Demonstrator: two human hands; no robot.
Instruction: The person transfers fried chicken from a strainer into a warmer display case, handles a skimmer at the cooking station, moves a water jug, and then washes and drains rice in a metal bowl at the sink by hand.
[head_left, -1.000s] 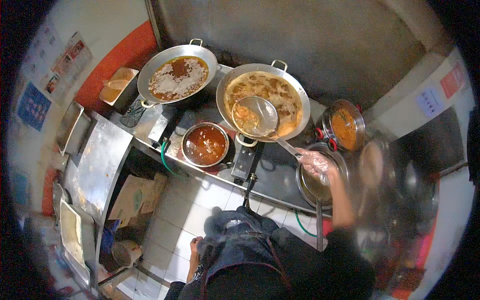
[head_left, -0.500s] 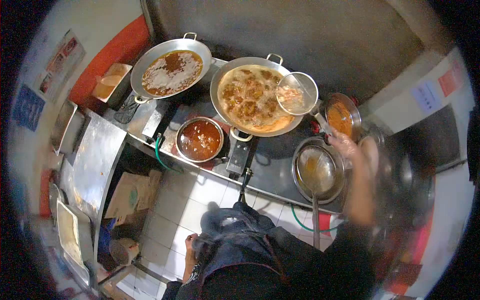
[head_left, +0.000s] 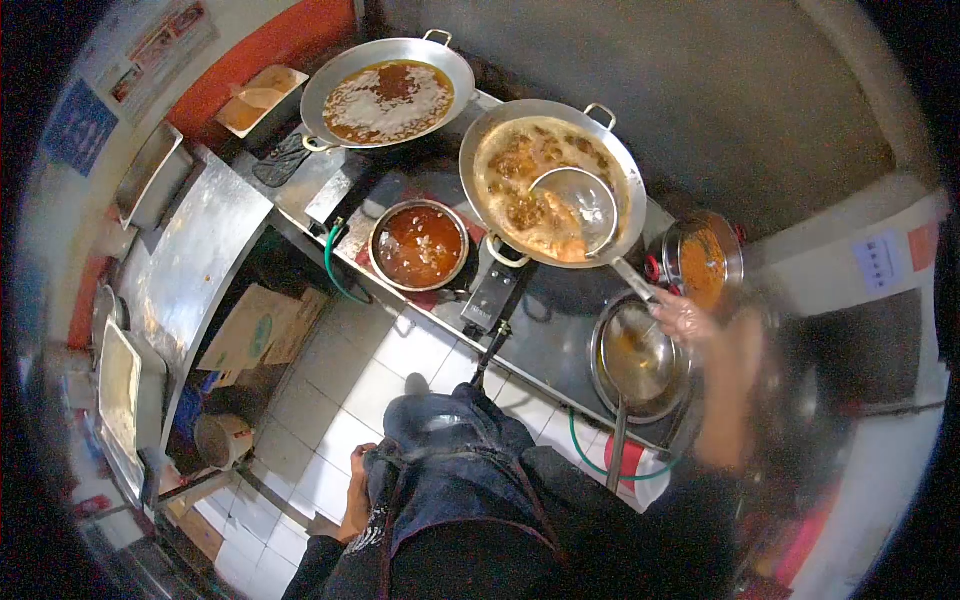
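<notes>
My right hand (head_left: 687, 318), in a clear glove, is closed around the handle of a round mesh strainer (head_left: 590, 205). The strainer's rim is dipped into bubbling oil in a wide two-handled wok (head_left: 478, 160). Browned pieces of food (head_left: 520, 210) are frying there, and paler orange-tinted ones lie near the strainer. Low at my side, my left hand (head_left: 360, 470) hangs against the dark apron (head_left: 450, 470). Its fingers look curled, with nothing visible in them.
Farther left, a second wok (head_left: 458, 85) holds foamy oil. A bowl of red sauce (head_left: 420, 245) stands before the burners. On the right are an orange-filled pot (head_left: 702, 260) and a long-handled strainer (head_left: 640, 360) over a metal bowl (head_left: 655, 412). A metal counter (head_left: 200, 240) borders the left.
My right hand has brought the strainer down and left, from above the wok's right edge into the oil. The camera view has shifted a little. My left hand stays low by the apron.
</notes>
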